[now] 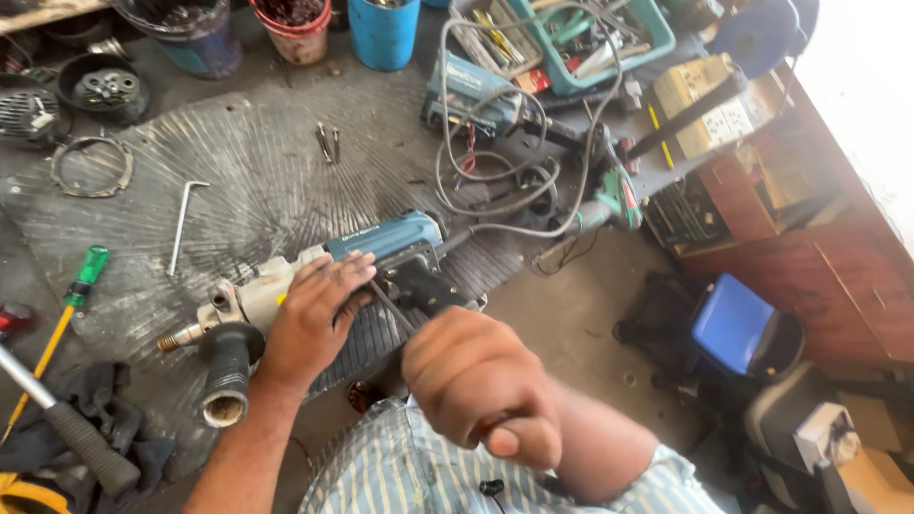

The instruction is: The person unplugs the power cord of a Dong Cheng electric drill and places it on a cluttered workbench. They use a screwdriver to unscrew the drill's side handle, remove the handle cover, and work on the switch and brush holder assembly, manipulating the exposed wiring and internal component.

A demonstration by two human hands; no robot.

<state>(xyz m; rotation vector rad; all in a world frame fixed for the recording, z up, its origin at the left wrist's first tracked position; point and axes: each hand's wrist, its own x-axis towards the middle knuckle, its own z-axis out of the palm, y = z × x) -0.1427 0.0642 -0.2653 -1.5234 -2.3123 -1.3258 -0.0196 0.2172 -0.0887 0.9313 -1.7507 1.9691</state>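
Rotary drill (333, 271), teal and pale grey with a black rear grip, is laid flat on a ribbed rubber mat (257, 162), its threaded brass-coloured nose pointed left and its black ribbed side handle (227, 373) hung toward the viewer. At the far left a hammer-like tool (67, 424) with a black rubber grip is cut off by the frame edge, and dark rags are seen under it. A green-handled screwdriver (71, 305) with a yellow shaft is laid beside the mat, and a bent metal hex key (183, 224) is rested on it. The left hand (314, 319) is pressed flat on the drill body, fingers spread over the casing, so part of the housing is hidden. A thin dark shaft (392, 307) is seen against the drill; its tip is hard to make out. The right hand (481, 385) is curled into a closed fist, blurred and near the lens, apparently around the shaft's handle, though what it clasps cannot be told. Grey cable (495, 181) is looped behind, toward a teal tray (657, 33) of tools. A blue seat (733, 322) is seen at right.
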